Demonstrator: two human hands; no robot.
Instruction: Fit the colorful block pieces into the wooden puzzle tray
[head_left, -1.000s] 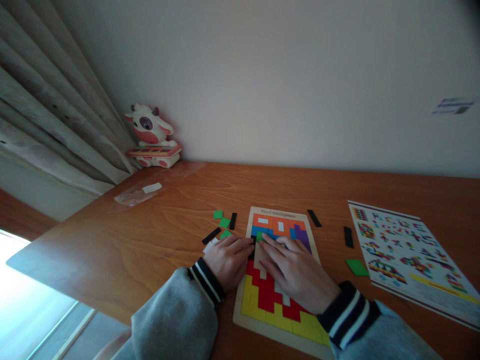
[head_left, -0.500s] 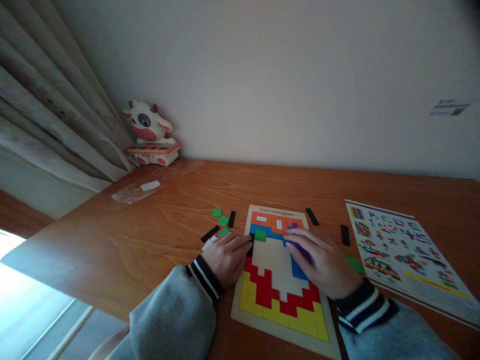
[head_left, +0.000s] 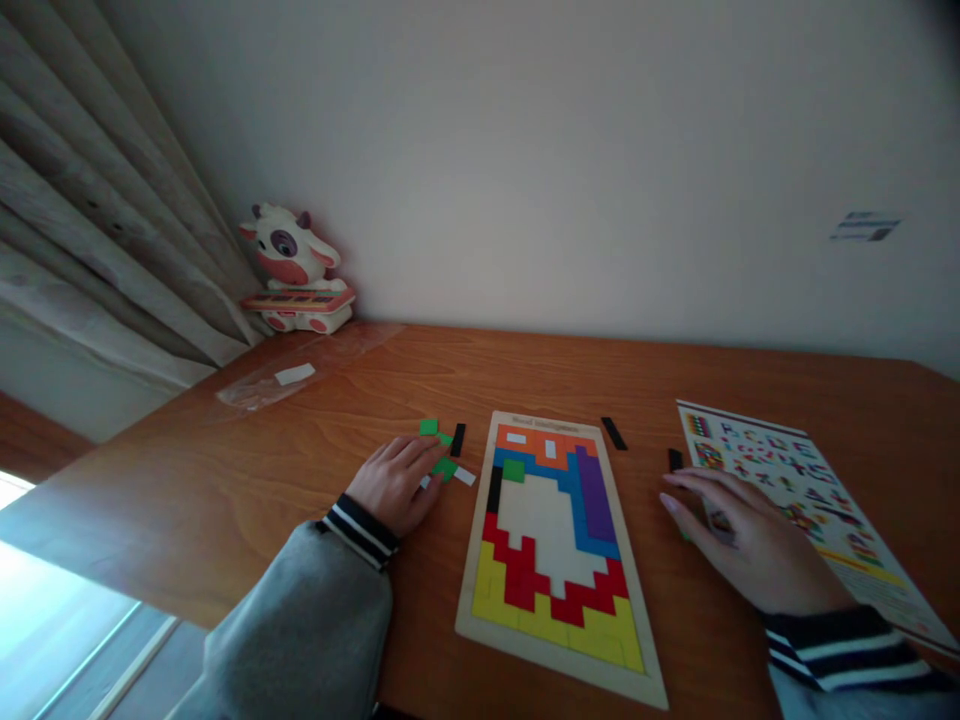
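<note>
A wooden puzzle board (head_left: 480, 600) lies on the table, partly filled with orange, blue, purple, red and yellow pieces, with a bare patch in its middle. One green square (head_left: 513, 470) sits loose on it. My left hand (head_left: 394, 482) lies flat, fingers out, on the loose green pieces (head_left: 444, 466) left of the board. My right hand (head_left: 742, 545) lies flat, fingers spread, right of the board, over a green piece that is nearly hidden. Neither hand visibly grips anything.
Black strips (head_left: 613, 433) (head_left: 457, 440) and a white piece (head_left: 464, 477) lie around the board. A printed pattern sheet (head_left: 795, 480) lies at the right. A cow toy (head_left: 291, 272) and a clear plastic bag (head_left: 264, 384) are at the back left, by the curtain.
Both hands have left the board. The left hand moved left onto the loose green pieces; the right hand moved right toward the sheet. The purple and blue pieces now show.
</note>
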